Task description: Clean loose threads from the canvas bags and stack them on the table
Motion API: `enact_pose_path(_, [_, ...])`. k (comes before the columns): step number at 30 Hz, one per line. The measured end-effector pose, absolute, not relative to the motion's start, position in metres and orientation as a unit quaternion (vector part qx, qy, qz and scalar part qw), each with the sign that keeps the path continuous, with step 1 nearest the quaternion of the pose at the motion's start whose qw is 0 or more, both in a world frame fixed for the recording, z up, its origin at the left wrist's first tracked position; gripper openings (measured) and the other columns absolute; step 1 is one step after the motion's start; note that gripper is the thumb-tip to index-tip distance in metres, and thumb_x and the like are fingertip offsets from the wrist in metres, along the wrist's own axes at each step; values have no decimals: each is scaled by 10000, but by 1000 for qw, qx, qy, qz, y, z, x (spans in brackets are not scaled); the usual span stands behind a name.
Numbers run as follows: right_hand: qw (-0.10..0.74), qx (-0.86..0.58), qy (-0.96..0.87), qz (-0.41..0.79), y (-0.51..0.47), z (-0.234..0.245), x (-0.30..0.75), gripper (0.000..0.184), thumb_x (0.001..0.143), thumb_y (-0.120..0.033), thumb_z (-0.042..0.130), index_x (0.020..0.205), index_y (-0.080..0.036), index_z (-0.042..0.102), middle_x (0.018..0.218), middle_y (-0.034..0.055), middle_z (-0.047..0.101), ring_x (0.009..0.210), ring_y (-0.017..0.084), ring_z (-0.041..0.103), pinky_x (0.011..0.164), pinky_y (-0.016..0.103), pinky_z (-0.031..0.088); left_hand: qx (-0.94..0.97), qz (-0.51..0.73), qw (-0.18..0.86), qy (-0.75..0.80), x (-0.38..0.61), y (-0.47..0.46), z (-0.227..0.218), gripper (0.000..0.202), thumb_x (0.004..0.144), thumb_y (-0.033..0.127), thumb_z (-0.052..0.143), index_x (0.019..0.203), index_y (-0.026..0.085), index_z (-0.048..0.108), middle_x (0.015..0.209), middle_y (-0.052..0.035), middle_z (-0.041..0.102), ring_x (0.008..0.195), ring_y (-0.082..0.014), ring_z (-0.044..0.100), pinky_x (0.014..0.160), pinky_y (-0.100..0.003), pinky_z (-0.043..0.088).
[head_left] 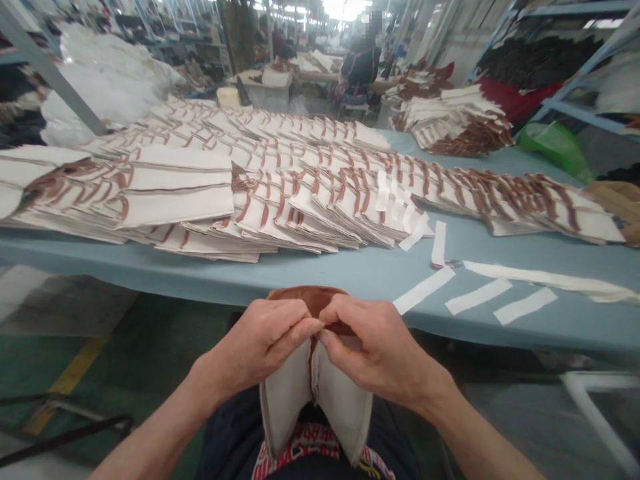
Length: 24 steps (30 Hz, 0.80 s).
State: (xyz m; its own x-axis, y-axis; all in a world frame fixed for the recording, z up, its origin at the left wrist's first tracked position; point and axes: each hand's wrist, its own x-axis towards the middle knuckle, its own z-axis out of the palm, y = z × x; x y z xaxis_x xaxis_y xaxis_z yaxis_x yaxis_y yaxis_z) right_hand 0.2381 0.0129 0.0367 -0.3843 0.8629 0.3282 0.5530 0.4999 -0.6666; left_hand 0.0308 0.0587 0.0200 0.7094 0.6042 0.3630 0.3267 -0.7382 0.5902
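My left hand [260,343] and my right hand [373,347] meet over my lap, both with fingers pinched shut on the top edge of a cream fabric piece [290,393] with a brown trim [313,298]. The piece hangs down between my wrists in two folded halves. It sits just in front of the near edge of a light blue table [350,270].
Rows of overlapping cream pieces with brown straps [280,193] cover the table. Loose white strips [480,295] lie at the near right. Another stack [450,117] stands far right. A person [360,63] sits at the back. White bags [105,80] fill the far left.
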Motion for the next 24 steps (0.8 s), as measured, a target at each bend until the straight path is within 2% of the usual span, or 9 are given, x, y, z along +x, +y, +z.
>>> enact_pose_path(5, [322, -473, -806, 152, 11, 33, 239, 93, 859, -143, 565, 794, -200, 597, 709, 7, 666, 611, 142, 575, 601, 269, 354, 829, 267, 394, 294, 38, 61, 23, 389, 1014, 315, 553, 659, 157, 550, 608, 61, 482, 554, -84, 411, 557, -207, 308])
enact_pose_path(9, [317, -487, -808, 100, 8, 31, 236, 99, 855, -148, 579, 770, -195, 595, 670, 6, 652, 589, 148, 559, 583, 287, 318, 765, 243, 513, 304, 40, 67, 27, 390, 941, 349, 665, 628, 152, 541, 588, 74, 421, 555, -80, 356, 536, -199, 282])
enact_pose_path(12, [335, -471, -805, 132, 6, 32, 236, 122, 881, -138, 575, 775, -192, 598, 682, 3, 655, 602, 141, 564, 598, 280, 333, 718, 233, 591, 283, 41, 72, 22, 467, 911, 452, 695, 605, 162, 494, 583, 76, 382, 556, -81, 320, 523, -199, 278])
enact_pose_path(14, [348, -447, -800, 198, 7, 35, 239, 131, 893, -135, 576, 778, -195, 596, 691, -6, 654, 610, 130, 558, 616, 268, 353, 707, 218, 625, 251, 40, 73, 20, 506, 914, 522, 677, 605, 163, 496, 577, 67, 417, 546, -82, 338, 517, -204, 291])
enact_pose_path(17, [348, -394, -789, 319, 15, 36, 250, 117, 891, -247, 626, 786, -200, 601, 713, -13, 636, 644, 136, 542, 662, 268, 382, 730, 207, 615, 214, 35, 64, 28, 511, 964, 521, 620, 612, 164, 517, 560, 44, 500, 521, -86, 408, 510, -216, 317])
enact_pose_path(21, [353, -359, -738, 450, 31, 24, 269, 280, 906, -443, 631, 799, -184, 621, 777, 13, 611, 735, 169, 545, 733, 302, 409, 784, 289, 517, 186, 22, 44, 57, 501, 1046, 449, 516, 623, 181, 520, 524, 46, 521, 474, -83, 436, 498, -232, 334])
enact_pose_path(24, [374, -342, -675, 536, 35, 13, 277, 408, 918, -572, 647, 803, -181, 615, 798, 13, 577, 757, 177, 526, 750, 317, 423, 808, 329, 444, 206, 13, 42, 67, 407, 1048, 341, 528, 668, 197, 548, 534, 64, 548, 467, -77, 472, 494, -208, 363])
